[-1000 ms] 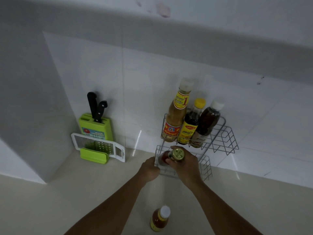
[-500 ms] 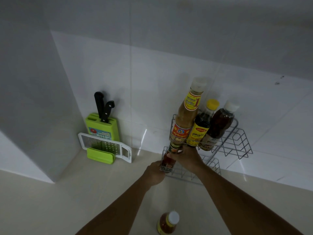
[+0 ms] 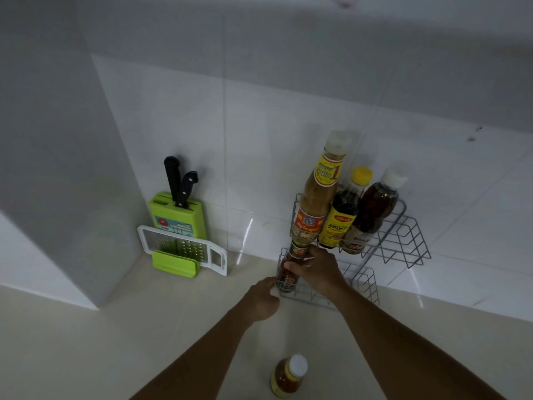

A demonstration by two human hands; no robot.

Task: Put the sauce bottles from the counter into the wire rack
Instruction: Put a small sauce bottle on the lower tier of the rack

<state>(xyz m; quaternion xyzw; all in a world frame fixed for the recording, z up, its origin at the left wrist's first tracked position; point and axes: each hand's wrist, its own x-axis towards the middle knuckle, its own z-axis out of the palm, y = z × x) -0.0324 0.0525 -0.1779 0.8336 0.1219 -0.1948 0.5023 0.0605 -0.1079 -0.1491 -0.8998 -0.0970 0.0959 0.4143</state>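
Compared with the frame half a second earlier, the right hand [image 3: 315, 269] had lowered the small red sauce bottle [image 3: 289, 272] further into the left end of the lower tier of the wire rack [image 3: 403, 243], its grip closed around the bottle, while the left hand [image 3: 264, 297] remained curled against the rack's front corner, whether it clasped the wire could not be told. Three bottles [image 3: 341, 215] stood in the upper tier against the white tiled wall [image 3: 259, 140], and one white-capped bottle [image 3: 288, 375] stood on the beige surface [image 3: 115, 356], well apart from a green knife block [image 3: 176, 215] and grater [image 3: 184, 246] in the corner.

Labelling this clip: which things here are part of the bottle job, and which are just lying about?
Job: wire rack, three bottles on its upper tier, red bottle in right hand, left hand, counter bottle.
Lying about: knife block, grater.
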